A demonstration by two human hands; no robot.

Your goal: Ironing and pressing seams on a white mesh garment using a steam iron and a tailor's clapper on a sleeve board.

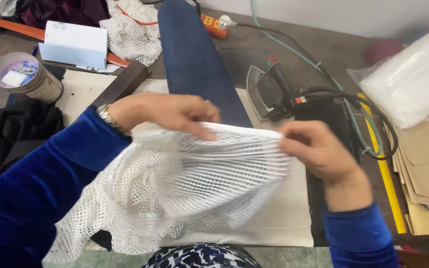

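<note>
A piece of white mesh fabric (194,183) is held up between the two hands, above the pale padded surface (284,218). The left hand (167,111) is closed over the fabric's upper edge, with the fingers curled down onto it near the middle of that edge. The right hand (314,149) pinches the same edge at its far end between thumb and fingertips. Between the two grips the edge is drawn taut, so that the open net reads as straight parallel lines; below it the rest of the fabric hangs in loose, rumpled folds toward the lower left.

The step in hand appears to be the stretching and straightening of the mesh along one edge. It is judged that the next move calls for an even pull from both hands, so that the net is not skewed, and for the slack lower part to be kept from bunching as the piece is lowered flat.

Just behind the hands a dark blue padded board (194,59) runs away from the viewer. To its right an iron (269,92) stands on a dark mat, with its cord and a green hose (294,49) trailing off. A yellow ruler (386,168) lies along the right side, beside brown paper pieces (425,173) and a clear bag of white material (413,79). At far left are seen a round tin (23,77), a white box (73,44), more white mesh (130,30) and black cloth (18,129).
</note>
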